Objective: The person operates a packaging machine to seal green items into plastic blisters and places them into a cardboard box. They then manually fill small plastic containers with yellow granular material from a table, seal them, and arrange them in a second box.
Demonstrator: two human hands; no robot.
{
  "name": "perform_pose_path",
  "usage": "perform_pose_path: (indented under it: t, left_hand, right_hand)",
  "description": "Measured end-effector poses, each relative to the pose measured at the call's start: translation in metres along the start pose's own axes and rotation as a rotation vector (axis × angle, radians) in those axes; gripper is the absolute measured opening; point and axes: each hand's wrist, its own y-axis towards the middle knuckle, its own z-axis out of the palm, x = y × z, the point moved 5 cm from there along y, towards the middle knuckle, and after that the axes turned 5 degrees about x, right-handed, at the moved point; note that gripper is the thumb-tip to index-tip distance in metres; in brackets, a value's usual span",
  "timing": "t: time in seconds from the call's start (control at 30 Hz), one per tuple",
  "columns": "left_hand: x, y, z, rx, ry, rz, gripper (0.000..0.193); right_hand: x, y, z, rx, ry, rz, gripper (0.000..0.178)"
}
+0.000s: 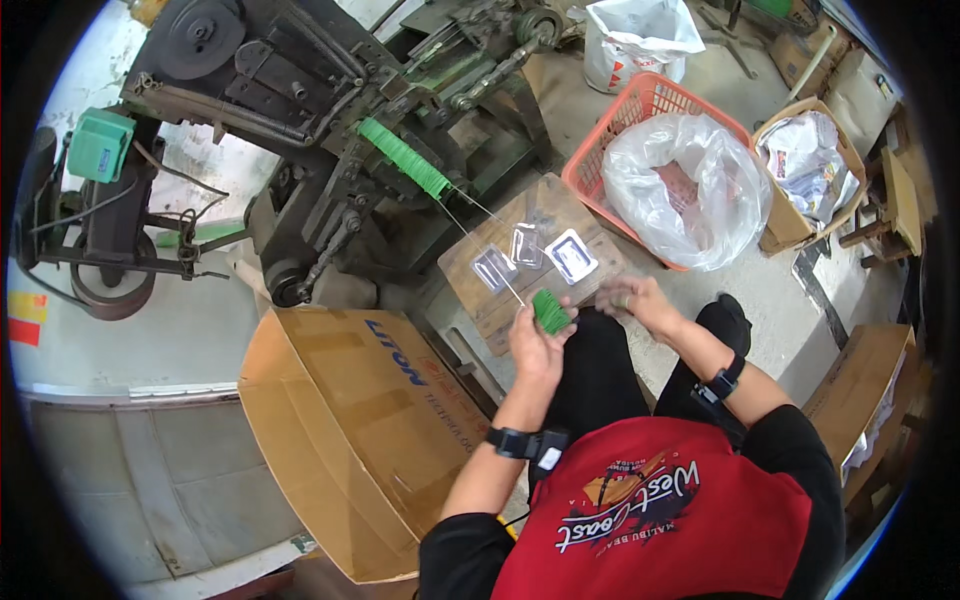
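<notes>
My left hand (537,343) is closed around a small bundle of thin green pieces (549,312), just in front of the wooden board. To its right, my right hand (640,304) hovers apart from the bundle, fingers loosely spread and slightly blurred, with nothing visible in them. A longer row of similar green pieces (403,158) sits on the dark machine, and two thin rods (482,207) reach from it toward me. On the wooden board (510,318) lie a clear plastic tray (493,268), a second clear tray (527,246) and a white-edged package (571,257).
The greasy machine (300,80) fills the upper left. A large cardboard box (345,430) stands at my left. Beyond the board are an orange basket (610,150) with a clear plastic bag (690,190), a white sack (640,45) and a carton (835,200) of crumpled paper or packaging.
</notes>
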Motion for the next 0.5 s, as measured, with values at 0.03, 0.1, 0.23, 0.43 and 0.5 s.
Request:
perform_pose_path:
  t: [0.03, 0.1, 0.23, 0.43, 0.5]
  left_hand:
    - [-0.013, -0.006, 0.001, -0.010, 0.094, -0.048, 0.029]
    - [-0.041, -0.027, 0.007, 0.005, 0.299, -0.122, 0.029]
    - [-0.103, -0.067, 0.022, 0.006, 0.521, -0.124, 0.033]
    - [-0.252, -0.129, 0.010, -0.167, 0.635, 0.260, 0.038]
    - [-0.294, -0.150, -0.021, -0.271, 0.653, 0.371, 0.036]
  right_hand:
    - [0.012, 0.012, -0.002, -0.039, -0.065, -0.078, 0.038]
    - [0.025, 0.037, 0.000, -0.060, -0.240, -0.210, 0.046]
    - [0.008, 0.094, 0.003, -0.067, -0.502, -0.290, 0.057]
    - [0.021, 0.081, -0.019, -0.499, -1.041, -0.447, 0.039]
    - [0.021, 0.077, -0.011, -0.546, -1.260, -0.390, 0.036]
